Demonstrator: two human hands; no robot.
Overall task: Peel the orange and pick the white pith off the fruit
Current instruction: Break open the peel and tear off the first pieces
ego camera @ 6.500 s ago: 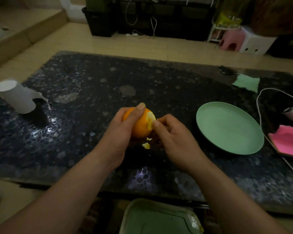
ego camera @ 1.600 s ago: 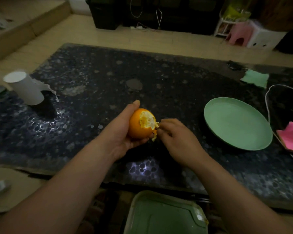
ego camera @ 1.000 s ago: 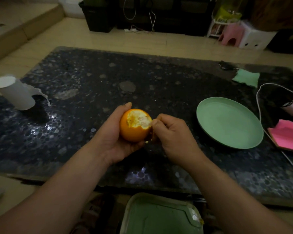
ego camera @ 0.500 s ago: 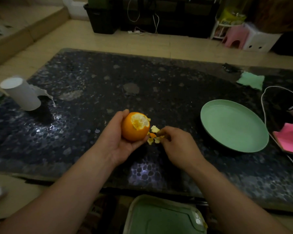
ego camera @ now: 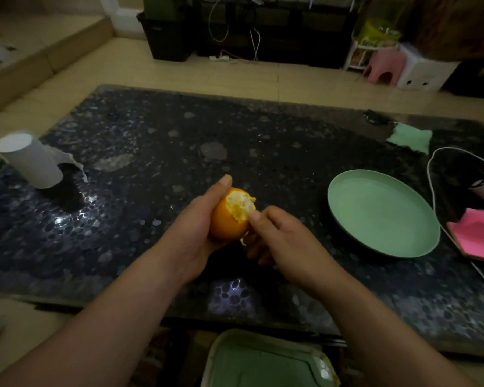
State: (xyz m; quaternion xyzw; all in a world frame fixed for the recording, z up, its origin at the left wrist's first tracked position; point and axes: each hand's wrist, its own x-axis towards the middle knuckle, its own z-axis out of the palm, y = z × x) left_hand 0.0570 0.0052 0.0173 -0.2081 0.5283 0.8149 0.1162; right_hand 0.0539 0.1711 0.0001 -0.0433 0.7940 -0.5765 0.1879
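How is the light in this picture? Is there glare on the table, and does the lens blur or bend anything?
Head view: dim overall; white glare patches on the dark table by the paper roll and near its front edge; the orange is fairly sharp, the far room soft; the table's far edge bows slightly.

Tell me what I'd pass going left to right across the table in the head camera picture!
White paper roll → left hand → orange → right hand → green plate → pink object.
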